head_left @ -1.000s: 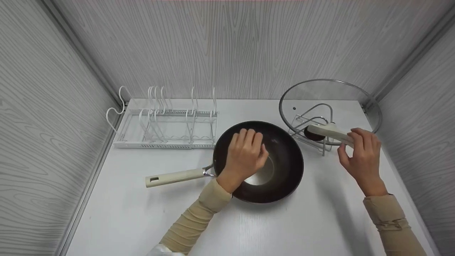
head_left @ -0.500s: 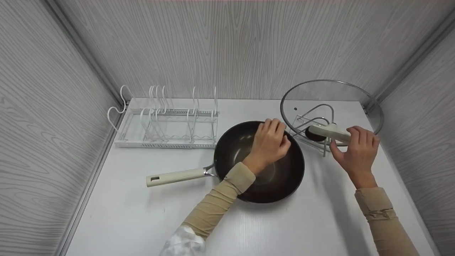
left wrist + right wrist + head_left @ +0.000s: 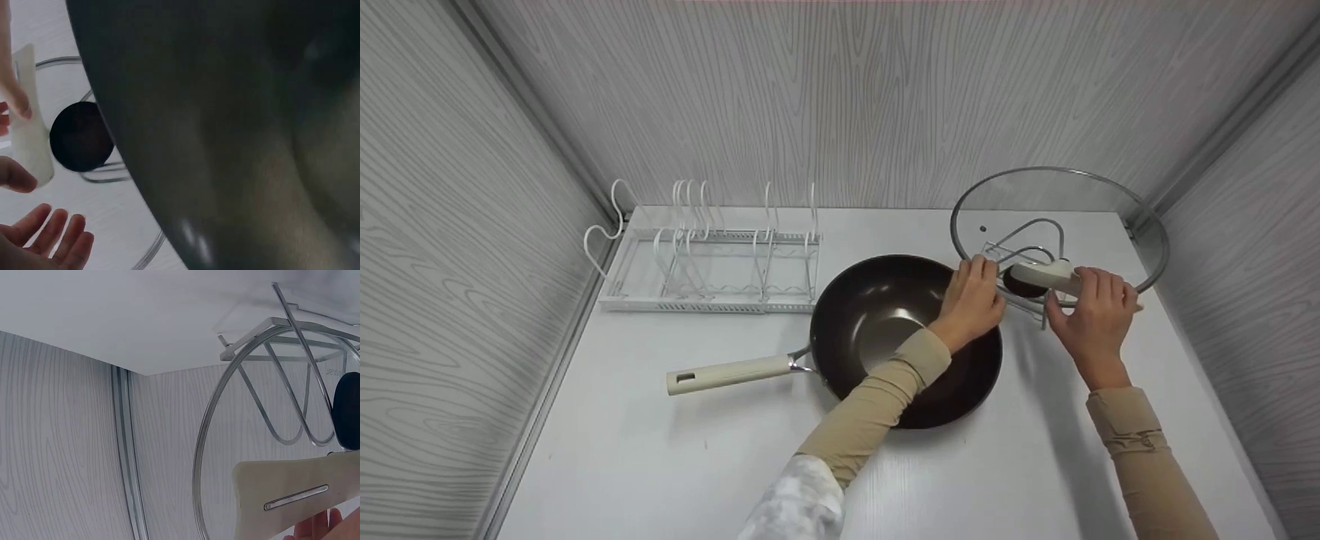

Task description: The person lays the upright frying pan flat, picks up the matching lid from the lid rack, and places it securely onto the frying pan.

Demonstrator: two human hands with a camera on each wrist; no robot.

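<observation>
A large glass lid (image 3: 1057,196) with a metal rim leans upright in a small wire lid rack (image 3: 1041,222) at the right. Its cream handle (image 3: 1039,275) has a dark round base (image 3: 82,136). My right hand (image 3: 1095,315) grips the handle, fingers over the top and thumb beneath. The left hand (image 3: 971,304) reaches across the right side of a dark wok (image 3: 877,300), left of the lid handle. In the left wrist view, the left hand's fingers (image 3: 53,233) are spread and hold nothing, close to the handle.
The wok's cream handle (image 3: 731,375) points left over the white table (image 3: 622,457). A white wire rack (image 3: 705,306) with several upright loops stands at the back left. Grey wood-grain walls (image 3: 840,97) enclose the back and both sides.
My left hand has moved right across the wok toward the lid handle. The right hand has slid left along the handle. Lid, wok and racks have stayed put.
</observation>
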